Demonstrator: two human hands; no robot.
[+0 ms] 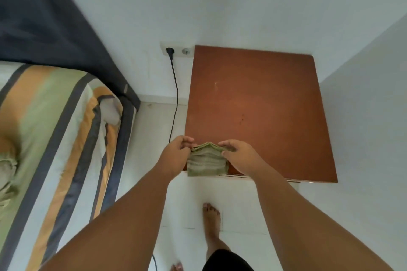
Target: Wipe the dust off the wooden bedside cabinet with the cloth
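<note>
The wooden bedside cabinet [257, 105] stands against the white wall, its reddish-brown top bare with a few small marks. A folded green cloth [206, 163] hangs in the air over the cabinet's near left corner. My left hand [176, 154] pinches the cloth's upper left edge. My right hand [240, 156] grips its upper right edge, fingers curled over the fold. Both forearms reach in from the bottom of the view.
A bed [50, 138] with striped green, orange and grey bedding lies at the left, under a dark headboard [55, 28]. A black cable [175, 94] runs down from a wall socket [177, 50] beside the cabinet. My bare foot [211, 220] stands on the white floor.
</note>
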